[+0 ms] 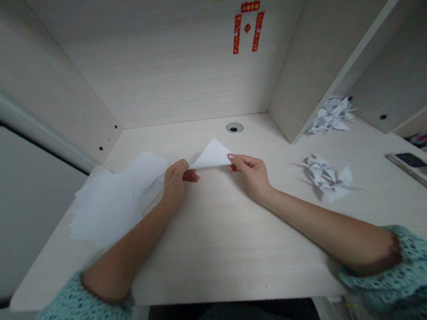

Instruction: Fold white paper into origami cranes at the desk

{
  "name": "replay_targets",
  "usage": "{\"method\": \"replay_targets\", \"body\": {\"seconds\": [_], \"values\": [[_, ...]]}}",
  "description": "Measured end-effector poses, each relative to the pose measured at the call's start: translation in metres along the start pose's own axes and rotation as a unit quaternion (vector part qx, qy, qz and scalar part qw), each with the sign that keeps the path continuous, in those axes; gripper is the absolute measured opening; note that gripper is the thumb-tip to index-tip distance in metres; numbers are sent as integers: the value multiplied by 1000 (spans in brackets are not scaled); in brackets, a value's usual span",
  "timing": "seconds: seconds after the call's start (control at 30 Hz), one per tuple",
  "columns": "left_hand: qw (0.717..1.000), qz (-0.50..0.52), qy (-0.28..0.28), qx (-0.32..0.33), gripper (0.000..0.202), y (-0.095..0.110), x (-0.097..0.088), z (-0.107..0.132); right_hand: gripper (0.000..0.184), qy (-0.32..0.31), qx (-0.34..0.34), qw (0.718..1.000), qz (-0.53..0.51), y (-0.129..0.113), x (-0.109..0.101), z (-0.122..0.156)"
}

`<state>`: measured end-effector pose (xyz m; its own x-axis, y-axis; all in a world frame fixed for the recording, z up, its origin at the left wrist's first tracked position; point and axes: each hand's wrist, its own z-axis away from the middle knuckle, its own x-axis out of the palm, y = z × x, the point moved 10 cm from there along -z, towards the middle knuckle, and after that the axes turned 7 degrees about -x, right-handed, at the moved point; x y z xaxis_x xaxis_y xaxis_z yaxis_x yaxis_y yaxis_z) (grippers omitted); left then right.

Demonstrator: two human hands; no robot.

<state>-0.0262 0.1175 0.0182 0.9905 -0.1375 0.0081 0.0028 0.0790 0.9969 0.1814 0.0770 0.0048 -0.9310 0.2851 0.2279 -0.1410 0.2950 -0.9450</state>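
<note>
A white sheet folded into a triangle lies at the middle of a pale wooden desk, its tip pointing away from me. My left hand pinches its left corner with curled fingers. My right hand presses and pinches its right corner. Both forearms stretch across the desk, with teal knit sleeves pushed up near the elbows.
A loose pile of white sheets lies left of my left hand. Folded paper figures sit to the right, more of them further back. A cable hole is behind the triangle. A phone rests on the far right. Wooden partitions enclose the desk.
</note>
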Motion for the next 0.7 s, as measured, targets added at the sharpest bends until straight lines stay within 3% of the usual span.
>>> {"method": "replay_targets", "body": {"seconds": [0.23, 0.43, 0.7], "values": [[999, -24, 42, 19, 34, 8, -4, 1, 25, -26, -13, 999, 19, -10, 7, 4], [996, 4, -73, -45, 72, 6, 28, 13, 29, -68, -46, 993, 82, -18, 14, 11], [999, -21, -34, 0, 61, 10, 21, 17, 30, -69, -47, 992, 98, -17, 15, 11]]}}
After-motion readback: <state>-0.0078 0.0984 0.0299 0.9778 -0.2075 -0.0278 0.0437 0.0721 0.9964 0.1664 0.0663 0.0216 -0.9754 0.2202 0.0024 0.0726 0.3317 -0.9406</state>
